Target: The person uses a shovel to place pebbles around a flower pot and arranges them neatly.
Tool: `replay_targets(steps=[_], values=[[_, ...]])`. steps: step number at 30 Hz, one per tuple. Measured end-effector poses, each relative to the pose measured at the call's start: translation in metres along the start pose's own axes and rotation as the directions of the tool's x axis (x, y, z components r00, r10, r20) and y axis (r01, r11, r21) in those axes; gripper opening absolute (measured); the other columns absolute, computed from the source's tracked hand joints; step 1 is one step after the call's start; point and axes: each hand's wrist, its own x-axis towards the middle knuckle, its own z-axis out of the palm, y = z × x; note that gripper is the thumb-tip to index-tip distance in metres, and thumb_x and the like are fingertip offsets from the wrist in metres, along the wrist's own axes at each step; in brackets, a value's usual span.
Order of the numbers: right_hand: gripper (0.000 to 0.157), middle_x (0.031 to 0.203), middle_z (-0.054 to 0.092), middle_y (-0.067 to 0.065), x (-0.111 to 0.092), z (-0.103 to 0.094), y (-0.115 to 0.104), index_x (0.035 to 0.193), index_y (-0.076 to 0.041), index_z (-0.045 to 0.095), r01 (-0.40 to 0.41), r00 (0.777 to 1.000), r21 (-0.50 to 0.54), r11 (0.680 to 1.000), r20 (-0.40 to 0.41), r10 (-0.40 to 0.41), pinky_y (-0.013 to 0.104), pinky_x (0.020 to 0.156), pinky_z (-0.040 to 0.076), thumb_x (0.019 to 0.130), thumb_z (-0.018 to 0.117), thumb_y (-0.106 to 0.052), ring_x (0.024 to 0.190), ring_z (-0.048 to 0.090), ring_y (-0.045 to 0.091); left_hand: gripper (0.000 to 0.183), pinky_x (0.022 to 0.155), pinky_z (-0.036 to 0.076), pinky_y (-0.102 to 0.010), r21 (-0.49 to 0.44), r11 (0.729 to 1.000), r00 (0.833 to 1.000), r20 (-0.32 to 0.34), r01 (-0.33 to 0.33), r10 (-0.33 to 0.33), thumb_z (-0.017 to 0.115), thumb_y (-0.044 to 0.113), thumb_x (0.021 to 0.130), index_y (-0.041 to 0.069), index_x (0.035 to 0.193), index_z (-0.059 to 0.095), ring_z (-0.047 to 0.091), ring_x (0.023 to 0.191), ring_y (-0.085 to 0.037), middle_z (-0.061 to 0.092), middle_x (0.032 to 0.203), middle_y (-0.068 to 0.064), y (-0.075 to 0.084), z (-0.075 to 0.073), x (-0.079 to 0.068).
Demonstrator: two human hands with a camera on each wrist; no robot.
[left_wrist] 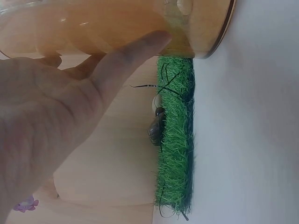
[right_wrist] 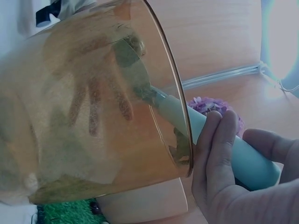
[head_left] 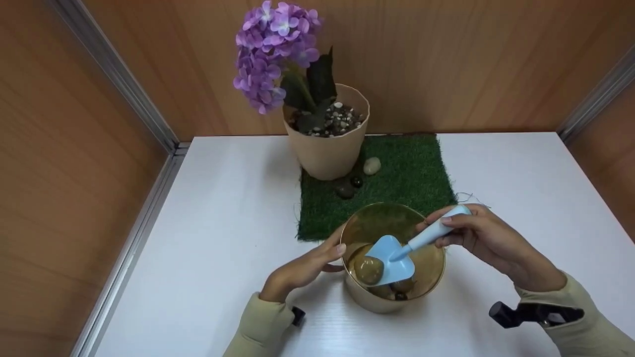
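My right hand (head_left: 488, 240) grips the pale handle of a small light-blue shovel (head_left: 392, 255), thumb on one side and fingers on the other. The shovel's blade is inside a see-through amber container (head_left: 369, 301), below its rim. A large smooth stone (head_left: 368, 270) rests against the blade's left edge. Beneath the blade lie more stones (head_left: 401, 286), partly hidden. My left hand (head_left: 306, 267) rests against the container's left side. Through the amber wall, the right wrist view shows its fingers (right_wrist: 96, 109) straight and spread; the thumb (left_wrist: 140, 49) lies straight along the wall.
Behind the container lies a square of artificial grass (head_left: 407, 168), with a pale stone (head_left: 372, 165) and dark stones (head_left: 346, 190) on it. A beige pot (head_left: 327, 153) with purple flowers (head_left: 275, 49) stands at the mat's back left. Wooden panels enclose the white table (head_left: 208, 223).
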Motion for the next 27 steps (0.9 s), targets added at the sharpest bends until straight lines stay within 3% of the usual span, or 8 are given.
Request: replay_targets(steps=[9,18,27], values=[[0.031,0.117,0.058,0.026,0.001,-0.007,-0.001,0.117,0.016,0.053,0.021,1.0,0.034,0.999,-0.005,-0.021,0.028,0.078,0.052,0.098,0.037,-0.002,0.098,0.061,0.025,0.051,0.095,0.041,-0.04,-0.008,1.0,1.0,-0.009,-0.014,0.014,0.027,0.044,0.1,0.048,0.144,0.002,0.018,0.137,-0.017,0.002,0.152,0.015,-0.002,0.001,0.0],[0.031,0.115,0.059,0.026,0.003,-0.014,-0.008,0.114,0.016,0.056,0.049,0.999,0.095,0.994,-0.018,-0.047,0.028,0.077,0.052,0.098,0.035,0.001,0.093,0.063,0.023,0.052,0.096,0.041,-0.041,-0.007,1.0,1.0,-0.011,-0.005,0.005,0.028,0.048,0.099,0.048,0.144,0.002,0.018,0.137,-0.018,0.003,0.152,0.013,-0.003,0.001,0.0],[0.031,0.113,0.061,0.025,0.004,-0.022,-0.023,0.111,0.016,0.058,0.106,0.994,0.154,0.982,-0.041,-0.101,0.029,0.078,0.052,0.098,0.033,0.003,0.099,0.061,0.027,0.052,0.095,0.041,-0.037,-0.027,1.0,1.0,-0.006,0.001,-0.001,0.027,0.046,0.099,0.048,0.144,0.002,0.017,0.137,-0.014,0.002,0.151,0.017,-0.002,0.001,0.001]])
